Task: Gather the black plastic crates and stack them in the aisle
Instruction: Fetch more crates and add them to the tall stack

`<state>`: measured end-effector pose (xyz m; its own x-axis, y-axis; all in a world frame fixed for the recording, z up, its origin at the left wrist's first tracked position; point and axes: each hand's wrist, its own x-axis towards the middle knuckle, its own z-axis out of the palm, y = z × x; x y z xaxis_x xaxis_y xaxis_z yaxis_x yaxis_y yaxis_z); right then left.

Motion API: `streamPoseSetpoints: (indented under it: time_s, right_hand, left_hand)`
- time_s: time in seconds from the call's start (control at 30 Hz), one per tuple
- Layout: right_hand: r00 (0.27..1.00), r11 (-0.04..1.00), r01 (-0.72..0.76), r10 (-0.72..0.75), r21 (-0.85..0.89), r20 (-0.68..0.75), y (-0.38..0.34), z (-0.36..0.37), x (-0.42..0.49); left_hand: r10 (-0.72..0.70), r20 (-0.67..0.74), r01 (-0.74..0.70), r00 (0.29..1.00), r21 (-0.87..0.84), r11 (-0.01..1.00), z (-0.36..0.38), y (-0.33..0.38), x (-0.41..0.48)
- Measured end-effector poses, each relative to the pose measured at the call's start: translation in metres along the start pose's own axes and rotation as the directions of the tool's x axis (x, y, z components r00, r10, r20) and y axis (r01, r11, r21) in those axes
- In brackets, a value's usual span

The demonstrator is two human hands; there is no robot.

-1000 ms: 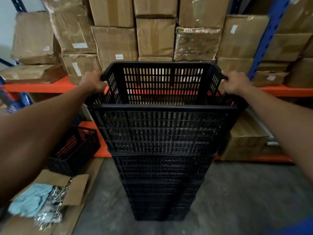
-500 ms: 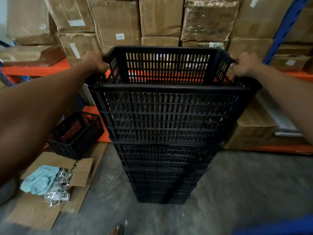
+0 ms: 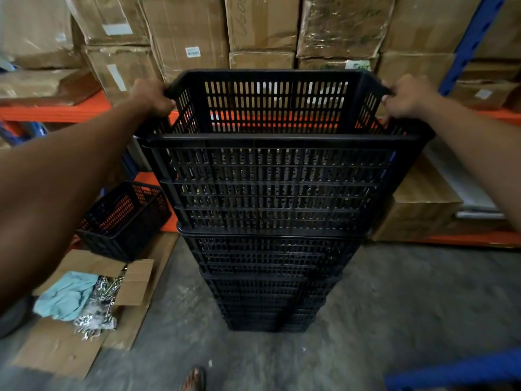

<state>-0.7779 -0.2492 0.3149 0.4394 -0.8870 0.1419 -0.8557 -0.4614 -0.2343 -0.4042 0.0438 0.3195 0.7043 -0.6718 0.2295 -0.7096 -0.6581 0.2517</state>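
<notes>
A tall stack of black slotted plastic crates stands on the concrete aisle floor in front of me. The top crate sits nested on the stack, its far rim tilted up toward the shelves. My left hand grips its far left corner and my right hand grips its far right corner. Another black crate lies alone on the floor to the left, by the lower orange shelf beam.
Cardboard boxes fill the orange and blue racking behind the stack. Flattened cardboard with a pale blue cloth and loose metal parts lies at the lower left. A brown box sits right of the stack. A sandalled foot shows below.
The view has pulled back and tilted down, so the stack sits lower and a foot shows at the bottom. Both hands keep their hold on the top crate's far corners.
</notes>
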Motion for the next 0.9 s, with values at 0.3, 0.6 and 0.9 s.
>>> streamPoseSetpoints:
  time_s: [0.3, 0.6, 0.9]
  right_hand:
    - [0.999, 0.999, -0.033, 0.034, 0.024, -0.036, 0.004, 0.01, 0.002]
    - [0.995, 0.997, -0.029, 0.021, -0.072, -0.102, -0.002, 0.012, -0.011]
    - [0.97, 0.896, 0.176, -0.228, -0.408, -0.082, -0.011, 0.015, -0.018]
  left_hand:
    - [0.021, -0.015, -0.021, 1.0, -0.025, 0.999, 0.005, -0.005, -0.001]
    - [0.049, -0.009, -0.048, 0.999, 0.036, 0.998, 0.011, -0.011, 0.002]
    - [0.198, 0.071, -0.208, 0.978, 0.193, 0.959, 0.022, -0.012, 0.013]
